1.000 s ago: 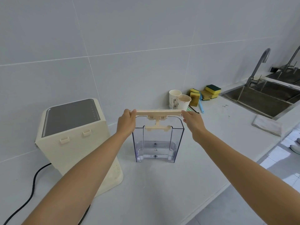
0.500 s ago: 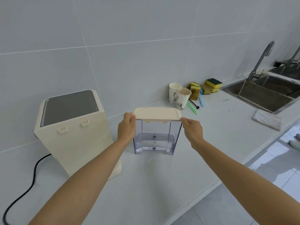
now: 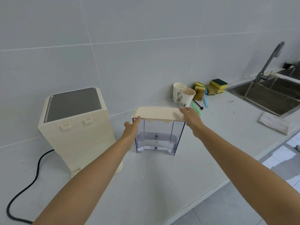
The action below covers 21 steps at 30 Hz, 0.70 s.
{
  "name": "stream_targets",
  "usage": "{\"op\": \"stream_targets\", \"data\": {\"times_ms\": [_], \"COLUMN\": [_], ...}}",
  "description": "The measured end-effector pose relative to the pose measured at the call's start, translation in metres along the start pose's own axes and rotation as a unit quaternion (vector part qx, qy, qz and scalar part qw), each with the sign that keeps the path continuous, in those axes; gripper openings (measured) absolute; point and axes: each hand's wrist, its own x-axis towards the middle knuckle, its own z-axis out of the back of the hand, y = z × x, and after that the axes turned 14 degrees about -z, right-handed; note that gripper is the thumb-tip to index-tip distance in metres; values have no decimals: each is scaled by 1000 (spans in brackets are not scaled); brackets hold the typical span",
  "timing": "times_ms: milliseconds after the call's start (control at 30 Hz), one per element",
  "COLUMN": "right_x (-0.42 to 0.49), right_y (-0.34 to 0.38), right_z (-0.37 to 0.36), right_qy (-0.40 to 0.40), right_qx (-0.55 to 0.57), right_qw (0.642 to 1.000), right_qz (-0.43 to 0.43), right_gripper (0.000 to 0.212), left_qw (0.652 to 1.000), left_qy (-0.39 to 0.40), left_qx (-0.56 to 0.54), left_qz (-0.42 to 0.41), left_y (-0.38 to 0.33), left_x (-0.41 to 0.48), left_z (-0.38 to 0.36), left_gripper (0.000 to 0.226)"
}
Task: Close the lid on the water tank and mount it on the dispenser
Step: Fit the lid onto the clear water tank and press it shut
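Observation:
A clear plastic water tank [image 3: 159, 138] stands upright on the white counter, right of the cream dispenser [image 3: 76, 127]. A cream lid [image 3: 156, 113] lies flat on top of the tank. My left hand [image 3: 132, 127] touches the lid's left end and the tank's left wall, fingers extended. My right hand [image 3: 191, 118] rests on the lid's right end, fingers on its top. The dispenser has a dark top panel and two small hooks on its near face.
Two paper cups [image 3: 182, 95], yellow-green sponges [image 3: 211, 88] and coloured utensils sit by the wall behind the tank. A steel sink [image 3: 267, 95] with a tap is at the right, a folded cloth [image 3: 274, 125] near it. A black cable [image 3: 29, 184] runs left of the dispenser.
The lid was held tilted above the tank, underside facing me. It has come down flat onto the tank's rim. My hands have loosened at its two ends.

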Motion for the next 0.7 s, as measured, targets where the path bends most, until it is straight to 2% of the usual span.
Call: {"op": "stream_targets", "data": {"times_ms": [100,233,367,567,700], "right_x": [6,14,16,11,3], "right_y": [11,15,10,3,-1], "right_z": [-3,-6,-5,8,8], "right_qy": [14,37,34,57,29], "right_qx": [-11,-32,-94,-110,-177], "right_qw": [1000,999,994,992,983], "right_qz": [14,22,33,11,38], "right_gripper": [54,50,38,27,35], "left_qw": [996,993,995,999,998], "left_qy": [16,34,12,26,57], "left_qx": [-51,-78,-65,-22,-24], "left_qz": [70,85,71,34,22], "left_y": [1,-4,-7,-12,-17], "left_x": [6,9,18,32,42], "left_z": [-4,-14,-20,-19,-18], "left_gripper": [84,91,81,76,72]}}
